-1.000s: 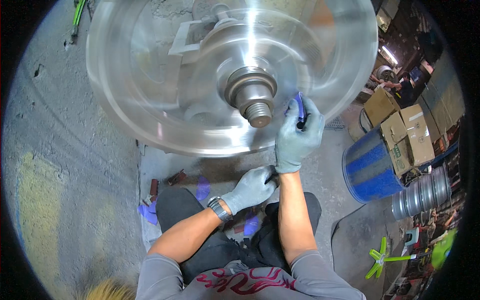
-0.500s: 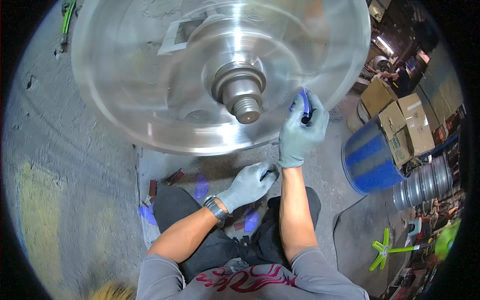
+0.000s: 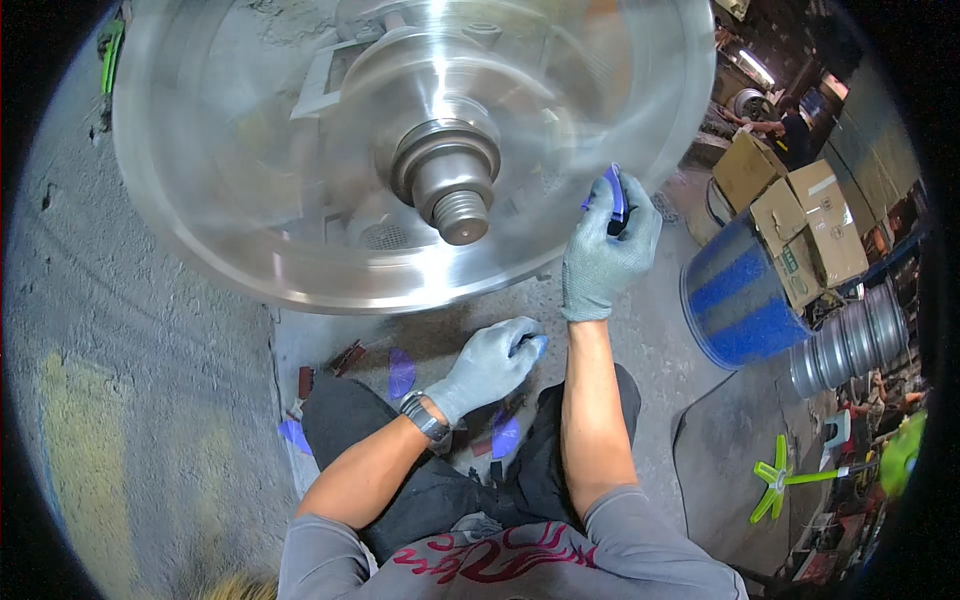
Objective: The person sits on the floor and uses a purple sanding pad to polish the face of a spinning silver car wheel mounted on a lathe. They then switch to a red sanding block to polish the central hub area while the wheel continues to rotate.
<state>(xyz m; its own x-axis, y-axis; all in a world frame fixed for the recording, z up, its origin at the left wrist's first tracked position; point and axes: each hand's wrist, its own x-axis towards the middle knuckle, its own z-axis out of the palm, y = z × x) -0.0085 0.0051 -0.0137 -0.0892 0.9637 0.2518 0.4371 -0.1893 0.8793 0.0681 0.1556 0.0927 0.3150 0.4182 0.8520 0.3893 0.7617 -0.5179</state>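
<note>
1. Wheel [image 3: 300, 297], metallic and blurred as by rotation, fills the head view from 10 to 1 o'clock. A stepped metal collar [image 3: 443, 155] and threaded spindle end [image 3: 462, 218] project from its middle.
2. Right hand [image 3: 612, 255], in a grey knit glove, is near 3 o'clock of the spindle end. Thumb and fingers are closed, pinching a folded purple sheet [image 3: 616, 185] in front of the wheel's blurred face; contact between sheet and wheel cannot be confirmed.
3. Left hand [image 3: 490, 362], gloved likewise, is below the wheel at 6 o'clock of the spindle end, well apart from the rim. Its fingers are curled; blue shows at the tips, but whether anything is held cannot be told. A dark wristwatch [image 3: 424, 417] is on that wrist.
4. Purple scraps [image 3: 401, 373] lie on the floor between 6 and 8 o'clock of the view, with red-brown pieces [image 3: 347, 358] near 8.
5. Blue drum [image 3: 735, 290] stands at 3 o'clock, cardboard boxes [image 3: 830, 215] above it; stacked metal wheel rims [image 3: 850, 340] are just beside.
6. Green star-shaped base [image 3: 772, 480] is at 4 o'clock; another person [image 3: 795, 135] is at 2.
</note>
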